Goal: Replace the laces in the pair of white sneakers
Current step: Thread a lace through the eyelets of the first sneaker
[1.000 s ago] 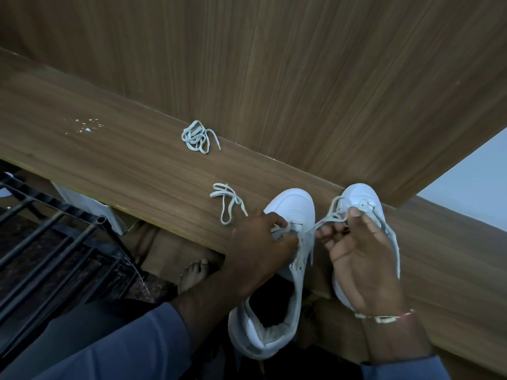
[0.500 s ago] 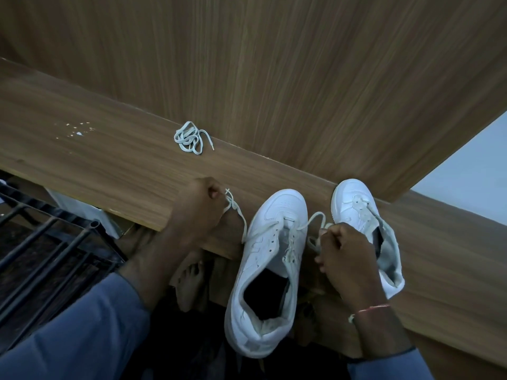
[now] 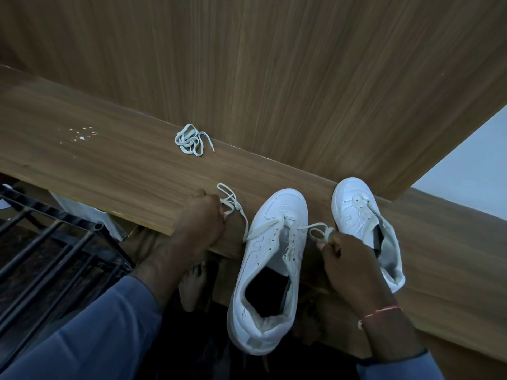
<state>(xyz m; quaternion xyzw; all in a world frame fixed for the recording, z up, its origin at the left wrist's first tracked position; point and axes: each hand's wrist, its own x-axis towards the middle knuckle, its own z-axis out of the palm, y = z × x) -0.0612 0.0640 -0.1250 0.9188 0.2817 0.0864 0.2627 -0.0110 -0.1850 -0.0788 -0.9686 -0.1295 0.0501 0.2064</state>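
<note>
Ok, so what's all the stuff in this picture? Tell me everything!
shelf: one, brown wood, across the middle
back panel: one, brown wood, behind the shelf
near sneaker: one, white, heel hanging over the shelf's front edge
far sneaker: one, white, right of it, toe by the back panel
threaded lace: one, pale, across the near sneaker, both ends held
lace bundle: one, pale, on the shelf by the back panel
rack: one, black, lower left
bracelet: one, red, right wrist
sleeves: two, blue, bottom corners
foot: one, bare, under the shelf
left hand: grips one lace end
right hand: pinches the other end
</note>
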